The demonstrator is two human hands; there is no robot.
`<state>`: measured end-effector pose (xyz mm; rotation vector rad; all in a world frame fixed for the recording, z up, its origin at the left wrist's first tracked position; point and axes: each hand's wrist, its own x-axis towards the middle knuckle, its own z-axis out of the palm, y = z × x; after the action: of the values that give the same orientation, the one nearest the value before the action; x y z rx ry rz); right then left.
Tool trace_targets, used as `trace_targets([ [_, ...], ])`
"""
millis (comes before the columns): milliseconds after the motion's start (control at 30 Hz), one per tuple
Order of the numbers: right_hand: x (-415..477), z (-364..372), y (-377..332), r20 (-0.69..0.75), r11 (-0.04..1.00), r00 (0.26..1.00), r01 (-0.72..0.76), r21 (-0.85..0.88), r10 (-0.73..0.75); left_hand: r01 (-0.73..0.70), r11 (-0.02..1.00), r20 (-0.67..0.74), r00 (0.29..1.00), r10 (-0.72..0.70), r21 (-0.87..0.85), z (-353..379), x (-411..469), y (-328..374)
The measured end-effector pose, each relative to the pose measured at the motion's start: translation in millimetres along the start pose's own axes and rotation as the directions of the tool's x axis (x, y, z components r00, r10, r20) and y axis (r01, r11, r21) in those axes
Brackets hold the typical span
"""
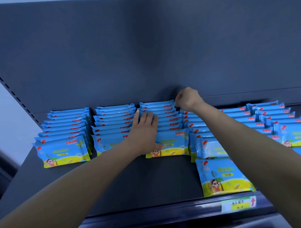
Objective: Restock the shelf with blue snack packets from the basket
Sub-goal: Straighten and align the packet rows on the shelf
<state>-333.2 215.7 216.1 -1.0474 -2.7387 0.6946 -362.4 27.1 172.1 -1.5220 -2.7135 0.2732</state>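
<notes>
Several rows of glossy blue snack packets (64,149) already stand on the dark grey metal shelf (149,180); its front left looks unfilled. The left hand (143,130) presses flat-fingered on the middle row. The right hand (187,99) curls behind it, its grip unclear, and no basket shows.

A shop: dark metal shelf (150,183) with packet rows (63,135) and price label (238,204)

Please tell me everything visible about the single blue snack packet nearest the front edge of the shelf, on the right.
The blue snack packet is a glossy plastic wrapper, blue above and yellow below, with crimped side edges, a red mark at its top left corner and a cartoon figure in sunglasses. It faces the camera, tilted back, at the front of the shelf, ahead of its row and behind the price label. The left hand and right hand do not touch it.
</notes>
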Motion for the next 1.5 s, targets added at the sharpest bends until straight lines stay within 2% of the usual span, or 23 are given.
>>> trace_targets([
  [100,-22.6,-3.2,-4.7,0.086,0.997,0.995,-0.034,-0.071,0.041,-0.012,1.000,-0.038,0.999,0.012,0.009,3.3,-4.9,-0.6],
  [167,-39.7,-2.0,-4.8,0.130,0.998,0.990,-0.048,-0.033,0.052,-0.005,1.000,-0.073,0.997,0.006,0.015,5.9,-6.4,0.4],
  [300,-70.9,0.5,-1.5,0.007,0.999,0.999,-0.039,0.002,0.039,0.006,0.999,-0.136,0.991,-0.001,0.034,12.1,-10.8,4.7],
  [367,-80.9,2.5,0.8,-0.006,0.999,0.999,-0.041,-0.009,0.041,0.003,1.000,-0.196,0.981,0.000,0.013,15.9,-13.9,4.5],
  [500,-93.0,8.2,7.3,0.144,0.998,0.987,-0.064,-0.025,0.067,-0.042,0.999,-0.265,0.963,0.039,-0.005,15.1,-15.8,1.7],
  [567,-95.5,13.0,9.6,0.185,0.998,0.982,-0.041,-0.037,0.047,-0.064,0.998,-0.267,0.962,0.063,0.003,15.0,-14.7,2.3],
  [733,-92.5,22.9,5.7,0.141,0.993,0.990,0.037,-0.116,-0.020,-0.077,0.995,-0.252,0.964,0.090,0.062,16.8,-13.1,2.6],
  [867,-86.6,24.6,5.9,0.136,0.990,0.989,0.080,-0.118,-0.064,0.020,0.997,-0.146,0.989,-0.009,0.073,12.7,-9.3,1.3],
  [1033,-78.5,20.8,13.0,0.115,0.977,0.982,0.164,-0.134,-0.149,0.071,0.994,-0.203,0.978,-0.051,0.088,9.1,-0.6,14.6],
  [1200,-73.8,14.3,28.6,0.199,0.949,0.946,0.287,-0.135,-0.257,0.154,0.981,-0.167,0.977,-0.134,0.114,11.4,-3.9,22.7],
  [1267,-70.3,7.2,34.3,0.207,0.948,0.937,0.305,-0.085,-0.283,0.174,0.980,-0.120,0.979,-0.162,0.099,8.4,-5.5,21.5],
  [1400,-59.5,-9.7,37.7,0.196,0.944,0.938,0.238,0.228,-0.284,0.256,0.966,-0.048,0.966,-0.254,0.038,6.3,-7.4,17.9],
  [1500,-43.5,-7.8,37.0,0.131,0.932,0.941,0.276,0.236,-0.312,0.272,0.962,-0.032,0.962,-0.272,-0.011,2.7,-5.0,15.7],
])
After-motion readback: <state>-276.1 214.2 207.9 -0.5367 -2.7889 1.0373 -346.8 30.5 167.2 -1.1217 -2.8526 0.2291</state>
